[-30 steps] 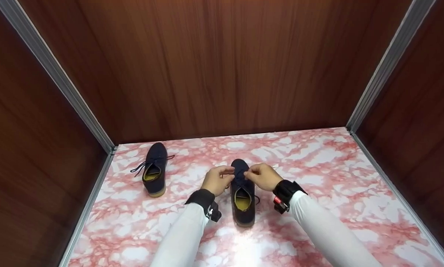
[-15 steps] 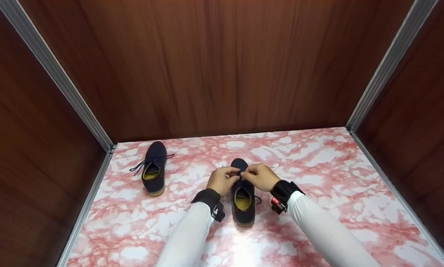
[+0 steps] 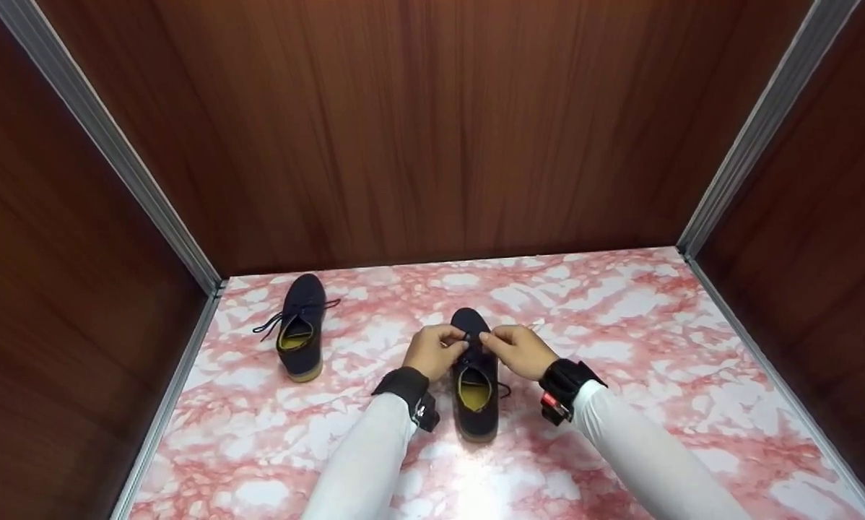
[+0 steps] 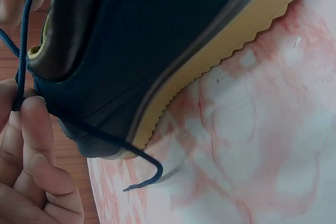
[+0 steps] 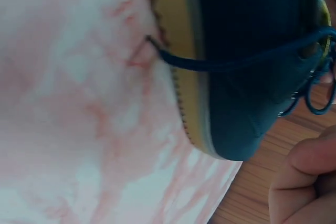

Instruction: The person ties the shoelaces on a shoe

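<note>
A dark navy lace-up shoe (image 3: pixel 476 422) with a yellow insole and tan sole stands upright between both hands, toe pointing away. My left hand (image 3: pixel 432 352) is over its left side. In the left wrist view, that hand's thumb and fingers pinch a blue shoelace (image 4: pixel 23 40), whose loose end hangs past the heel side. My right hand (image 3: pixel 520 352) is at the shoe's right side, thumb and forefinger together at the laces. In the right wrist view its curled fingers (image 5: pixel 302 177) show beside a small lace loop (image 5: pixel 319 109); its fingertips are out of frame there.
A matching navy shoe (image 3: pixel 304 339) stands at the left back, its lace ends spread to both sides. The surface (image 3: pixel 620 419) has a red and white marbled pattern. Brown wood-grain panels (image 3: pixel 432 130) with grey metal corner strips close it in at the back and sides.
My left hand has moved right, in over the shoe's laces. My right hand came in close to it, then drew back slightly right, leaving a small gap between the fingertips.
</note>
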`<move>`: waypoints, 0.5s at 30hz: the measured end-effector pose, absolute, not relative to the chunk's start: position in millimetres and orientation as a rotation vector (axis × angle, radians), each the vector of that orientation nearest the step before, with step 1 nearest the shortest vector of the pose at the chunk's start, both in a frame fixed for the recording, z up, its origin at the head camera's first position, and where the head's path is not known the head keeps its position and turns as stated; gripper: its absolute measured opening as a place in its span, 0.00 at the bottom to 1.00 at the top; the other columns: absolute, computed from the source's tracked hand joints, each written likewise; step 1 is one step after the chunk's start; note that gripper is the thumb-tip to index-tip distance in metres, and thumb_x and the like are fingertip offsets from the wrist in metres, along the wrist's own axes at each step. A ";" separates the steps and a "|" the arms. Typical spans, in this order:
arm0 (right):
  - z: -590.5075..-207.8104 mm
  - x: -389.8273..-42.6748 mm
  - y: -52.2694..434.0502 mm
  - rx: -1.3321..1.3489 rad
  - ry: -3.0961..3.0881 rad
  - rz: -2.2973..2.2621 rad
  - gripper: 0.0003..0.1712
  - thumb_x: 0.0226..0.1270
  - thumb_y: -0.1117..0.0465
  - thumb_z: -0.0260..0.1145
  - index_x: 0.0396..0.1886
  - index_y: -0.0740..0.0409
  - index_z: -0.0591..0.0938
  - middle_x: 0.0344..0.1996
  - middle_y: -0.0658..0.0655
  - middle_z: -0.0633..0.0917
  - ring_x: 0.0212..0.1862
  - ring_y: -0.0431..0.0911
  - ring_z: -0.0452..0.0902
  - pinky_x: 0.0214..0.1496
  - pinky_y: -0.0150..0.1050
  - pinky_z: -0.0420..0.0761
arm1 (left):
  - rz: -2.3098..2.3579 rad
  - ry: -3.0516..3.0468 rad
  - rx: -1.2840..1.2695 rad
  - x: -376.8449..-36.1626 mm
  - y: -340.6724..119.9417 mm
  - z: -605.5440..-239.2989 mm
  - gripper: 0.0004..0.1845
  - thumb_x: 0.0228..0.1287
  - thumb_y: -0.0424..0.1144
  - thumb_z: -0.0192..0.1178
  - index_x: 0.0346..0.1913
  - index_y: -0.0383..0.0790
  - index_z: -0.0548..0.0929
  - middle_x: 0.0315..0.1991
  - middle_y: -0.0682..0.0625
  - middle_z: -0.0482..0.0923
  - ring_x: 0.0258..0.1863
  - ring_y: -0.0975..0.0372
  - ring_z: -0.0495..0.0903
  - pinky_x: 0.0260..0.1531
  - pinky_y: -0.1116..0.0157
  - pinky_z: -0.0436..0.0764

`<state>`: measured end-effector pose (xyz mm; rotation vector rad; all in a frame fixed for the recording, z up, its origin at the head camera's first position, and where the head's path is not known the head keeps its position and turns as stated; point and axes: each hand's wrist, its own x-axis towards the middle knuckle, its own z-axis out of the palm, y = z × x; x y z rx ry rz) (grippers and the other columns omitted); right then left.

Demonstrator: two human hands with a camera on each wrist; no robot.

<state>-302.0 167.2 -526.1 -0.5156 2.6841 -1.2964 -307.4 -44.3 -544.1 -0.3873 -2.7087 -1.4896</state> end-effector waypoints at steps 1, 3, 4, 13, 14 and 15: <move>-528.3 -300.8 168.7 -0.525 2.687 -1.291 0.24 0.80 0.47 0.60 0.31 0.61 0.85 0.19 0.45 0.73 0.24 0.39 0.68 0.30 0.33 0.68 | -1.497 -2.711 -0.381 -307.5 -44.8 -543.9 0.07 0.68 0.36 0.70 0.45 0.40 0.92 0.40 0.47 0.91 0.36 0.63 0.85 0.38 0.68 0.84; -532.3 -297.9 171.1 -0.551 2.688 -1.290 0.20 0.79 0.49 0.63 0.32 0.58 0.85 0.19 0.44 0.74 0.23 0.37 0.69 0.29 0.32 0.69 | -1.509 -2.712 -0.366 -307.5 -46.0 -543.8 0.07 0.68 0.36 0.69 0.45 0.40 0.91 0.40 0.46 0.91 0.35 0.63 0.85 0.36 0.69 0.84; -534.1 -296.4 172.1 -0.564 2.693 -1.285 0.17 0.78 0.50 0.64 0.32 0.57 0.85 0.20 0.44 0.75 0.23 0.36 0.69 0.29 0.31 0.69 | -1.509 -2.715 -0.357 -307.3 -46.5 -543.9 0.07 0.68 0.36 0.69 0.45 0.40 0.91 0.39 0.46 0.91 0.35 0.64 0.85 0.36 0.69 0.83; -546.1 -281.3 170.5 -0.711 2.714 -1.243 0.10 0.68 0.53 0.75 0.33 0.52 0.84 0.28 0.50 0.84 0.24 0.34 0.71 0.28 0.29 0.73 | -1.593 -2.683 -0.316 -304.7 -48.5 -544.4 0.07 0.67 0.33 0.69 0.46 0.38 0.91 0.37 0.44 0.90 0.27 0.68 0.80 0.28 0.72 0.80; -547.4 -280.1 169.3 -0.733 2.718 -1.234 0.10 0.67 0.54 0.76 0.34 0.53 0.84 0.29 0.51 0.83 0.24 0.33 0.70 0.28 0.29 0.73 | -1.609 -2.682 -0.310 -304.6 -48.4 -544.5 0.07 0.67 0.33 0.69 0.46 0.37 0.91 0.36 0.44 0.90 0.26 0.69 0.79 0.26 0.73 0.80; -548.5 -279.2 167.8 -0.748 2.724 -1.226 0.10 0.66 0.54 0.76 0.34 0.53 0.84 0.29 0.51 0.83 0.24 0.33 0.70 0.28 0.29 0.73 | -1.619 -2.685 -0.303 -304.5 -48.3 -544.6 0.07 0.67 0.33 0.69 0.46 0.37 0.90 0.36 0.44 0.90 0.25 0.69 0.79 0.25 0.73 0.79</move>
